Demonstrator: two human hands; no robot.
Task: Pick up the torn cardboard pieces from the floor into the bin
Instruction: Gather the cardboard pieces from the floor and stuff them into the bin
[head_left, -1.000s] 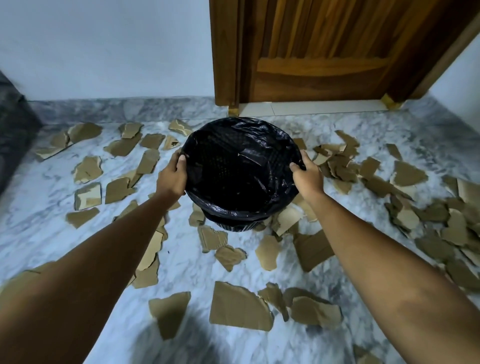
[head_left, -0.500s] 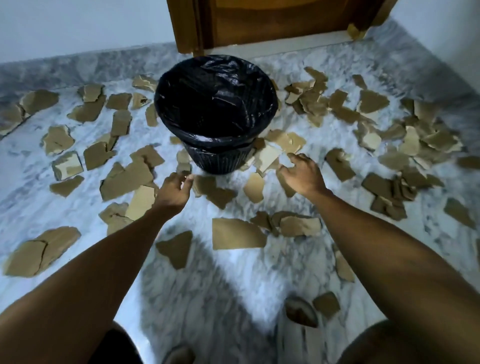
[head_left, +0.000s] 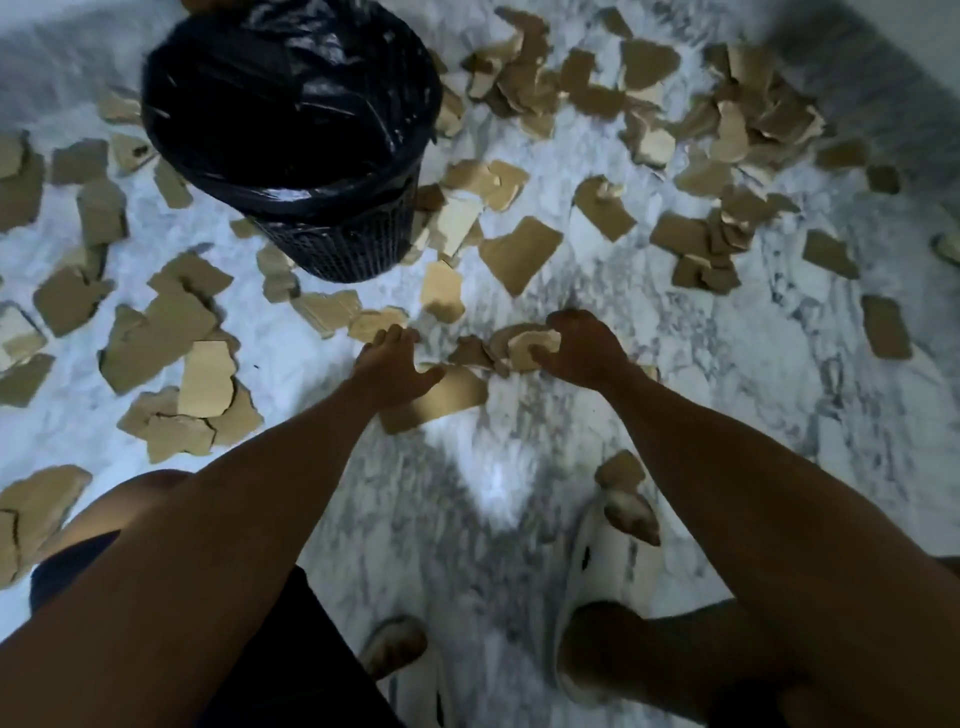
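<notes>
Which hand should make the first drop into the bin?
Right, likely. The right hand already has its fingers curled round a pale cardboard piece. The left hand is only reaching toward pieces lying below the bin.

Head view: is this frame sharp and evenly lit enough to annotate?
Head view: motion blur smears the cardboard pieces, worst toward the right edge; wide-angle bending at the borders; dim bluish light with a bright patch on the marble floor; glare streaks on the bin liner; right hand's grip is soft.
</notes>
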